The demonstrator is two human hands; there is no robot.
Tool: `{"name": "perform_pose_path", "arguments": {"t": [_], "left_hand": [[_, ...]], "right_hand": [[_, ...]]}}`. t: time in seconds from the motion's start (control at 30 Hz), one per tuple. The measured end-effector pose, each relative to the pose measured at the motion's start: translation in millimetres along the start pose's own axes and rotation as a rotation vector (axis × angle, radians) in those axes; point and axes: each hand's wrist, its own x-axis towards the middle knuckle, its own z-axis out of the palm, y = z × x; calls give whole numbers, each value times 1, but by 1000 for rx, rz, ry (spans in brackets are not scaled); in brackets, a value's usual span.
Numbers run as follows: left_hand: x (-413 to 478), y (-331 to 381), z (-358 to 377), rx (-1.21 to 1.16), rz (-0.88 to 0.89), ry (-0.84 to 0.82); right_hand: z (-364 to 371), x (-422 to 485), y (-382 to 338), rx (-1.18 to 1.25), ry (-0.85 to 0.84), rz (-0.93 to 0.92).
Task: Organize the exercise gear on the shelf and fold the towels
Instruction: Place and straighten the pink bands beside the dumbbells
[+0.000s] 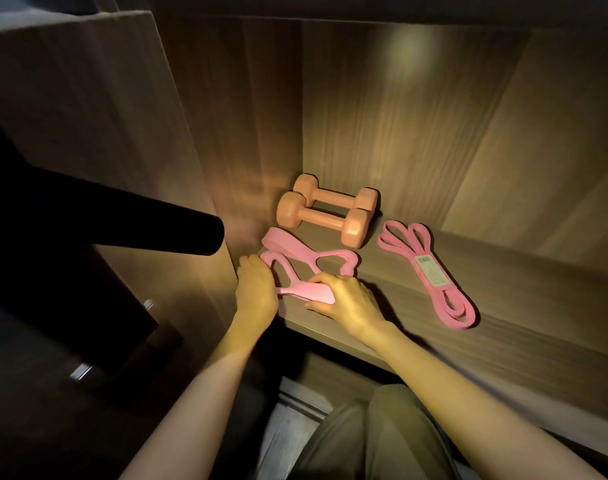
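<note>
back panel (382, 98): brown wood grain | floor (288, 441): pale grey planks | light: dim, warm

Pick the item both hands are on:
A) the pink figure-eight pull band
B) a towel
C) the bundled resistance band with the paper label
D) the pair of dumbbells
A: the left hand and right hand both grip the pink figure-eight pull band; the dumbbells and labelled resistance band lie untouched.

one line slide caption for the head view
Left hand and right hand hold a pink pull band on a wooden shelf, two orange dumbbells behind it, a bundled pink band alongside.
</note>
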Motion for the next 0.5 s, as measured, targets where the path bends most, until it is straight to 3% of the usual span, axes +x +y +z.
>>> {"name": "perform_pose_path", "arguments": {"t": [0.13,0.3,0.5], "left_hand": [[0,-2,8,-14,-50,-40],[-4,-6,17,9,68,49],[-2,-3,18,12,58,51]], "right_hand": [[2,-1,2,-48,18,-5],[-4,-16,10,-56,45,-60],[-18,-29,20,82,46,-48]]}}
